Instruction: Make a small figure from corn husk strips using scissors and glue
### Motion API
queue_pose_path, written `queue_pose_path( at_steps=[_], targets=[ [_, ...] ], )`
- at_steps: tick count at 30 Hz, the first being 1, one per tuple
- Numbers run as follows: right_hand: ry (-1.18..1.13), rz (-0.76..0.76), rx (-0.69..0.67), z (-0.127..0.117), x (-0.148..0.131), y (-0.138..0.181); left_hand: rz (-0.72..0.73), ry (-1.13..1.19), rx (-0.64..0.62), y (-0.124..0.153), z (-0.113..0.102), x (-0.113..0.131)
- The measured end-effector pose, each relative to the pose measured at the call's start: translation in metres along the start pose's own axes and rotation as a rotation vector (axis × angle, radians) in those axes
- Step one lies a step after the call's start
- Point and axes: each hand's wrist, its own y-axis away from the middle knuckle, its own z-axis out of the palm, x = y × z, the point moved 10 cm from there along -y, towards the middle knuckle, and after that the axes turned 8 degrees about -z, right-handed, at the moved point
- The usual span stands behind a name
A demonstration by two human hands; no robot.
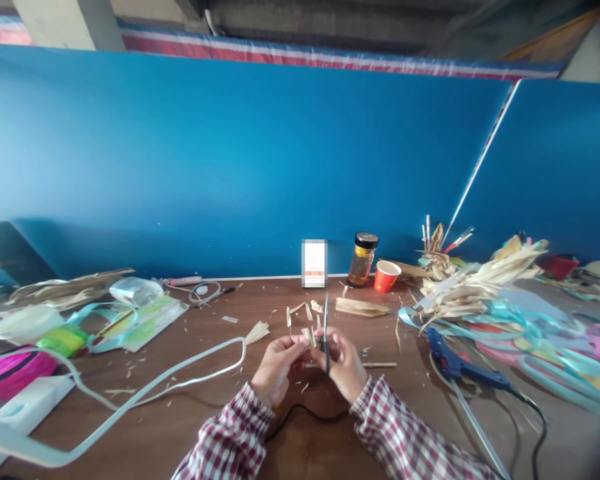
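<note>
My left hand [276,368] is closed in a pinch on a small piece of dried husk [306,333], held up over the brown table [200,420]. My right hand [344,365] grips a pair of scissors [325,328], blades pointing up and edge-on, right beside the husk piece. Both hands are close together near the table's middle front. Checked red-and-white sleeves cover my forearms.
Husk scraps [356,307] lie behind the hands. A blue glue gun [455,363] with black cord lies right. A pile of husks and ribbons [485,287] fills the right side. A jar [363,259] and red cup [386,275] stand at the blue wall. White cable [190,373], pink spool [10,370] left.
</note>
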Motion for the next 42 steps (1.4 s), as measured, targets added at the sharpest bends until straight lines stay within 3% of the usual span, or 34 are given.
queue_pose_path(
  at_steps=[14,21,27,42],
  targets=[
    [-0.162,0.086,-0.110,0.020,-0.003,0.006,0.044,-0.007,-0.012,0.001,0.001,0.004],
    [-0.215,0.094,-0.257,0.037,-0.003,0.010,0.101,-0.007,0.077,0.001,-0.012,0.018],
    [-0.181,0.058,-0.327,0.040,-0.006,0.013,0.097,0.038,0.058,-0.001,-0.014,0.019],
    [-0.154,0.104,-0.344,0.042,0.000,0.017,0.079,0.049,0.088,-0.003,-0.019,0.014]
  ],
)
